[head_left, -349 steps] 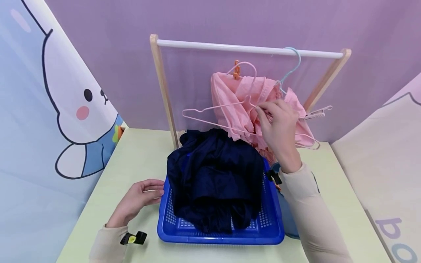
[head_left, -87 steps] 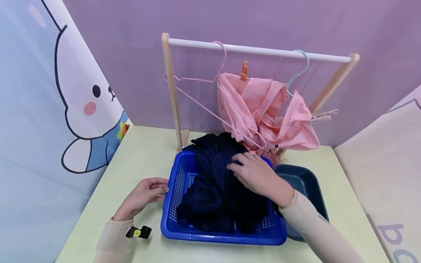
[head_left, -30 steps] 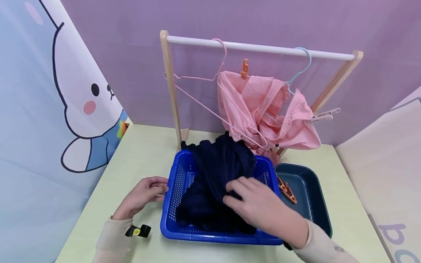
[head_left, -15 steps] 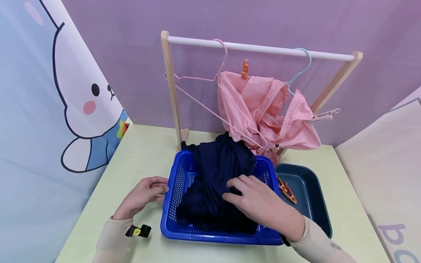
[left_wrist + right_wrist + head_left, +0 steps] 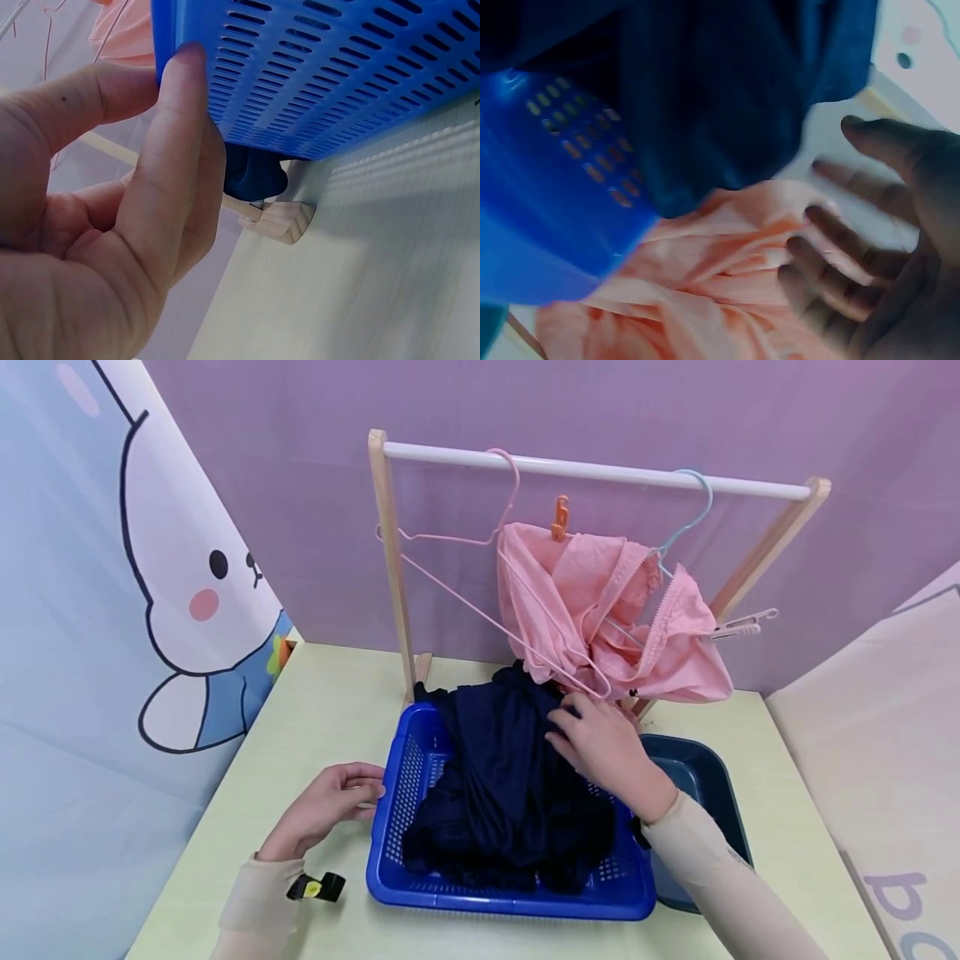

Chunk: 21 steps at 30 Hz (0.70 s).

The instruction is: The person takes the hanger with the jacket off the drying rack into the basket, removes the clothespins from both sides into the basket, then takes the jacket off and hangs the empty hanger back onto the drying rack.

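My left hand point(image 5: 327, 803) holds the left rim of the blue plastic basket point(image 5: 508, 906), thumb and fingers meeting at the edge in the left wrist view. A crumpled navy garment point(image 5: 495, 777) fills much of the basket, and part spills over its back. Over the garment's back right part is my right hand point(image 5: 603, 747). In the right wrist view its fingers point(image 5: 840, 277) are spread, slightly blurred and apart from the navy cloth. Behind, a bare pink hanger point(image 5: 450, 539) hangs from the rack's white rod point(image 5: 592, 468), tilted, its lower end against a pink garment point(image 5: 547, 602).
The pink garment hangs on a light-blue hanger point(image 5: 686, 527), with an orange clip point(image 5: 559, 518) and a pale clothespin point(image 5: 738, 625) on it. A dark teal tray point(image 5: 701, 768) stands right of the basket, partly behind my right arm. Wooden posts point(image 5: 393, 568) hold the rod.
The right hand held the pink hanger, which now hangs on the rod. In the last half second it has left the garment's middle and moved back; cloth spreads farther right. Left hand stays.
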{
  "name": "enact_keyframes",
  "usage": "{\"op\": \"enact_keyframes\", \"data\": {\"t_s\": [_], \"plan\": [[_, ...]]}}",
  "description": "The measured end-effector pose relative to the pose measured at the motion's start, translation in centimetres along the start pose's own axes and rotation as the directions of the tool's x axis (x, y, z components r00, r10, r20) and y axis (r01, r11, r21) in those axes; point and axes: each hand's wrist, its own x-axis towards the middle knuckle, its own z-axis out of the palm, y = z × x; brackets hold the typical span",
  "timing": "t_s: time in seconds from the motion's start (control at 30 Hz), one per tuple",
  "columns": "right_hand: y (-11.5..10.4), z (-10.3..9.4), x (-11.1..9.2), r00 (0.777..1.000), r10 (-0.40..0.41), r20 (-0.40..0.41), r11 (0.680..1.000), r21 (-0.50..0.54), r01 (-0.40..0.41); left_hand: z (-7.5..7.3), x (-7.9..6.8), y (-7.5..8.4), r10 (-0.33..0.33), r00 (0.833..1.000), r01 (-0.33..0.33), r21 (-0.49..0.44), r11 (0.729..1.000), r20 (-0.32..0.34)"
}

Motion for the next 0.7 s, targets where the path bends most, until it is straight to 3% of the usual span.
{"op": "enact_keyframes", "data": {"t_s": [0.13, 0.27, 0.43, 0.7], "plan": [[1.0, 1.5, 0.9, 0.981, 0.186, 0.051, 0.982, 0.006, -0.187, 0.0, -0.1, 0.1, 0.004, 1.0, -0.004, 0.0, 1.0, 0.005], [1.6, 2.5, 1.6, 0.953, 0.277, 0.122, 0.956, 0.062, -0.286, 0.0, -0.1, 0.0, 0.015, 1.0, -0.015, -0.007, 1.0, 0.015], [2.0, 3.2, 1.6, 0.955, 0.274, 0.11, 0.947, 0.144, -0.288, 0.1, 0.0, 0.0, 0.005, 1.0, -0.005, -0.003, 1.0, 0.014], [0.4, 1.8, 0.4, 0.972, 0.223, -0.073, 0.943, 0.268, -0.196, -0.1, 0.0, 0.0, 0.005, 1.0, -0.005, -0.003, 1.0, 0.018]]}}
